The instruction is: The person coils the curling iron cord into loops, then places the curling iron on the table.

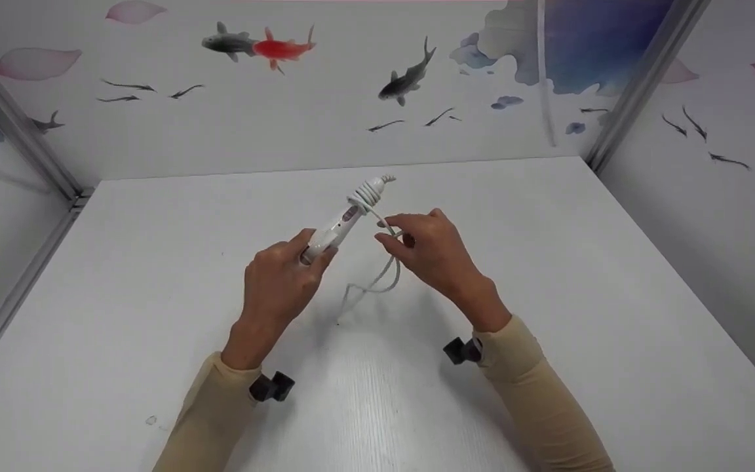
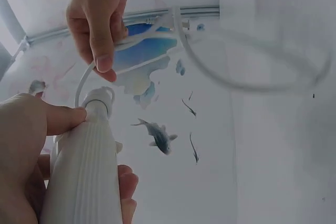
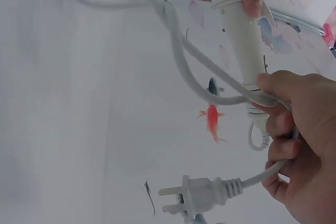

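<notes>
My left hand (image 1: 278,276) grips a white, wand-shaped electric appliance (image 1: 333,237) by its near end, its far end tilted up to the right. A small reddish panel shows on its upper side. Several turns of the white power cord (image 1: 366,195) wrap round the far end. To the right, my right hand (image 1: 435,252) pinches the loose cord between thumb and fingers, close beside the wrapped part. A slack loop hangs below the fingers. In the right wrist view the cord's two-pronged plug (image 3: 206,191) sticks out from under the right hand.
Both hands are over a white table (image 1: 154,262). A white back wall (image 1: 325,124) with painted fish stands behind it, and side panels with metal posts (image 1: 646,85) flank it. Dark wrist cameras (image 1: 463,351) sit on both sleeves.
</notes>
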Available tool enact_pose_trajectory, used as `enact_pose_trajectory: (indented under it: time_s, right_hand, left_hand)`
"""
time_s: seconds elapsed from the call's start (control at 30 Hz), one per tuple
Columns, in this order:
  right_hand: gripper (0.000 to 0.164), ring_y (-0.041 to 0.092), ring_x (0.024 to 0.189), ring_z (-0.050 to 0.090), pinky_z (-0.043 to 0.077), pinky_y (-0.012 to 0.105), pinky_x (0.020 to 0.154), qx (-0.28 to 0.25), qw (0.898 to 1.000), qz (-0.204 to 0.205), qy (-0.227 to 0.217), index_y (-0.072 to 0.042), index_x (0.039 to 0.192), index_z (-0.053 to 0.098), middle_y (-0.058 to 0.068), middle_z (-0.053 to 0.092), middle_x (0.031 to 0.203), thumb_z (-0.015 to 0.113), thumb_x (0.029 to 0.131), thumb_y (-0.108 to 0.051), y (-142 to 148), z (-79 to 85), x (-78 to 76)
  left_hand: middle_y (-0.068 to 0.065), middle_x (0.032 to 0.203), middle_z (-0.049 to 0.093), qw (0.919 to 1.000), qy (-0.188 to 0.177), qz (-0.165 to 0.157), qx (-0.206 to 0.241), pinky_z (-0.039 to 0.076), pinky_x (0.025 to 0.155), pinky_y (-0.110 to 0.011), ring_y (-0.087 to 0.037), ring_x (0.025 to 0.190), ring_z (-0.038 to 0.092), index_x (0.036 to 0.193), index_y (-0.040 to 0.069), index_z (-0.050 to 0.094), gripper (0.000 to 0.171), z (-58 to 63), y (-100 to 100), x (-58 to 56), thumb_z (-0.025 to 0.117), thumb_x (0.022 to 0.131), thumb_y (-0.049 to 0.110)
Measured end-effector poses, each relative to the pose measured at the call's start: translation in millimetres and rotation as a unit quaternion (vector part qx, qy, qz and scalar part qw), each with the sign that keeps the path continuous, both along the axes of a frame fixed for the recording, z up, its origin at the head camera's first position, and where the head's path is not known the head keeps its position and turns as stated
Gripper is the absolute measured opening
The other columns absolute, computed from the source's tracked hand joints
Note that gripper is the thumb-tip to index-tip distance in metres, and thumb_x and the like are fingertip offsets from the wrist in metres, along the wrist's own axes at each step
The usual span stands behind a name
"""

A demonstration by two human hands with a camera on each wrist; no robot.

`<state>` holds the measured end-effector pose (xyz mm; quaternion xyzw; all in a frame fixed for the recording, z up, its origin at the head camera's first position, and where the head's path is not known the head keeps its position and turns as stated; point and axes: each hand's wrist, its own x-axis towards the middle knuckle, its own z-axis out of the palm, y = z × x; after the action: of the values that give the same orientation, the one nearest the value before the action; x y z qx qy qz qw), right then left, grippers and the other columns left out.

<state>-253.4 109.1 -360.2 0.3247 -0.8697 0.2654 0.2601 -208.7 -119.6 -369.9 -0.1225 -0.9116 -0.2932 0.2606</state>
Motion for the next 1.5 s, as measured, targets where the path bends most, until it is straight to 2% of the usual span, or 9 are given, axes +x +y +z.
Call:
enact_pose_trajectory:
  time_s: [0.2,0.4,0.47,0.57,0.7,0.87,1.0,1.2,1.5]
  right_hand:
    - [0.022,0.013,0.056,0.036,0.029,0.029,0.058,-0.025,0.998,-0.036,0.055,-0.004,0.111,0.067,0.004,0.051,0.054,0.071,0.093,-0.015,-3,-1.7,2.2]
    - [0.015,0.009,0.054,0.03,0.026,0.026,0.057,-0.047,0.996,-0.007,0.082,-0.004,0.099,0.066,0.003,0.045,0.052,0.07,0.094,-0.018,-3,-0.2,3.1]
    - [0.013,0.009,0.054,0.032,0.028,0.025,0.056,-0.035,0.998,0.023,0.052,-0.004,0.095,0.066,0.004,0.049,0.054,0.069,0.095,-0.017,-1,0.9,3.3]
    - [0.011,0.007,0.057,0.046,0.037,0.023,0.058,0.005,0.994,0.081,-0.07,-0.007,0.092,0.065,0.003,0.064,0.065,0.067,0.096,-0.017,6,3.7,3.8]
    - [0.008,0.012,0.068,0.067,0.052,0.028,0.07,0.073,0.951,0.113,-0.28,-0.01,0.093,0.067,0.002,0.075,0.082,0.064,0.095,-0.017,16,5.5,1.4]
    - [0.009,0.015,0.063,0.063,0.047,0.03,0.071,0.152,0.89,0.076,-0.424,-0.01,0.094,0.068,0.002,0.069,0.069,0.063,0.094,-0.017,31,1.1,-7.9]
    - [0.011,0.013,0.063,0.063,0.046,0.03,0.072,0.197,0.851,0.029,-0.485,-0.007,0.094,0.069,0.003,0.07,0.068,0.065,0.094,-0.017,46,-5.3,-17.9]
    - [0.011,0.014,0.072,0.069,0.047,0.04,0.088,0.234,0.805,-0.067,-0.541,-0.009,0.095,0.071,0.003,0.074,0.075,0.068,0.093,-0.019,81,-10.3,-29.8]
    - [0.019,0.017,0.082,0.067,0.048,0.04,0.086,0.209,0.772,-0.163,-0.577,-0.003,0.109,0.07,0.006,0.076,0.083,0.065,0.096,-0.017,147,-13.2,-34.9]
  left_hand:
    - [-0.016,0.094,0.076,0.9965,-0.052,0.015,0.064,0.055,0.062,-0.043,-0.025,0.07,0.063,0.118,0.003,0.072,0.036,4.1,-6,-1.6,0.067,0.096,0.032]
    - [-0.017,0.099,0.076,0.9914,-0.083,0.032,0.096,0.055,0.065,-0.044,-0.026,0.074,0.066,0.123,0.003,0.071,0.041,6.8,-12,-3.2,0.065,0.097,0.035]
    - [-0.017,0.099,0.076,0.9906,-0.086,0.033,0.101,0.054,0.064,-0.042,-0.026,0.074,0.065,0.123,0.003,0.071,0.041,7.2,-13,-3.8,0.065,0.097,0.036]
    - [-0.018,0.099,0.076,0.9893,-0.091,0.036,0.108,0.053,0.064,-0.04,-0.025,0.073,0.064,0.122,0.004,0.071,0.041,7.3,-16,-6.5,0.063,0.098,0.036]
    - [-0.021,0.105,0.075,0.9847,-0.099,0.044,0.137,0.057,0.071,-0.044,-0.028,0.08,0.068,0.126,0.002,0.068,0.044,8.7,-25,-9.7,0.062,0.099,0.036]
    - [-0.023,0.115,0.072,0.9777,-0.096,0.053,0.179,0.057,0.082,-0.052,-0.034,0.094,0.07,0.132,0.002,0.064,0.048,14.6,-36,-8.9,0.062,0.099,0.036]
    - [-0.022,0.114,0.072,0.9765,-0.088,0.057,0.188,0.057,0.084,-0.051,-0.033,0.096,0.07,0.131,0.003,0.065,0.048,19.0,-40,-7.7,0.063,0.098,0.038]
    - [-0.023,0.112,0.072,0.9777,-0.064,0.058,0.191,0.057,0.083,-0.051,-0.033,0.094,0.07,0.128,0.001,0.067,0.045,25.2,-43,-6.1,0.065,0.098,0.035]
    - [-0.02,0.112,0.071,0.9666,-0.052,0.083,0.237,0.056,0.077,-0.045,-0.03,0.091,0.066,0.13,0.004,0.066,0.051,34.3,-60,-0.3,0.061,0.098,0.043]
